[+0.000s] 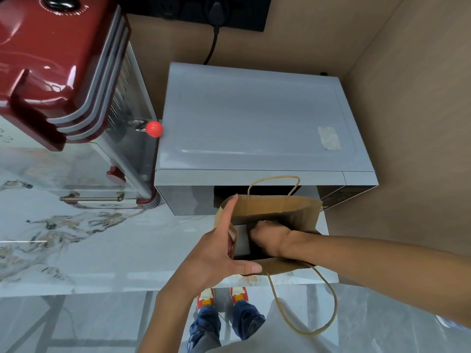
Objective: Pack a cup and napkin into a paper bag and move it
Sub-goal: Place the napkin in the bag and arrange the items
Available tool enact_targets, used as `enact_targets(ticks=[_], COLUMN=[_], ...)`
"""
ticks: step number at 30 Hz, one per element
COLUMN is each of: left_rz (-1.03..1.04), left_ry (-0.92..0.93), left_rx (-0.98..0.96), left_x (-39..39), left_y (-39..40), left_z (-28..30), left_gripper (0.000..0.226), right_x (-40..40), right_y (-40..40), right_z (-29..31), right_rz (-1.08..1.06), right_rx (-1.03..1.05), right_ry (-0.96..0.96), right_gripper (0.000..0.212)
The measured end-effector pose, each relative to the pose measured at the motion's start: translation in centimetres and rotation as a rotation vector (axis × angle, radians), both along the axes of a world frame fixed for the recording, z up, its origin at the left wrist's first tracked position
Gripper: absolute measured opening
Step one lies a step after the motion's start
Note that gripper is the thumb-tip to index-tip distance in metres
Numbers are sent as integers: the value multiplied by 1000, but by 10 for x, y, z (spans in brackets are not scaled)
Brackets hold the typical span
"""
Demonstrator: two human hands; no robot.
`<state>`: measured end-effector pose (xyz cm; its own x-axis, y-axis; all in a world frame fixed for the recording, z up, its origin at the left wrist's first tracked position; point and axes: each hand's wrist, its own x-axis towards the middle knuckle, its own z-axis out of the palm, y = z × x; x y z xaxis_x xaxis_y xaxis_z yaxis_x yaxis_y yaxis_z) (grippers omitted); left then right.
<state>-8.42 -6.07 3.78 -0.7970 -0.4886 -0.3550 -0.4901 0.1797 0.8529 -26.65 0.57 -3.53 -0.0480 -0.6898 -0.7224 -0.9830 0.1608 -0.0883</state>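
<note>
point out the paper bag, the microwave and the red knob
paper bag (305, 215), head view, inner face of its far wall
microwave (254, 118), head view, middle of its top panel
red knob (154, 128), head view, centre of the ball

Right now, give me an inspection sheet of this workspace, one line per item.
Surface: marble-patterned counter, bare in front of the appliances.
Job's things: paper bag stands open at the counter edge before the microwave; cup and napkin cannot be made out inside.
Clutter: red appliance with a red knob at left.
Hands: left hand spreads the bag's rim; right hand is inside the bag, its grip hidden.
Cables: black power cord runs down behind the microwave.
Surroundings: brown walls, grey floor, the person's shoes below.
</note>
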Motion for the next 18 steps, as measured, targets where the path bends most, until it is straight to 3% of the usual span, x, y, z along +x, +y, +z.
enact_targets(ticks=[5,8,11,14,18], left_rz=[1,-9,-19,-33,-23], left_ry=[9,-14,-35,-45,-61], left_rx=[24,23,23,39,28], left_x=[1,0,1,0,2], left_y=[1,2,3,3,3], left_z=[-2,-1,2,5,8], left_gripper=[134,135,134,133,132], right_x=[-2,-8,-14,-22,-38], right_y=[-8,2,31,62,92], right_z=[52,88,123,156,165], right_rz=[-78,-157,-180,-335,-733], right_rx=[50,21,-12,-212,-599], right_ry=[-29,-100,-220,-311,-277], right_gripper=[24,14,20,13,12])
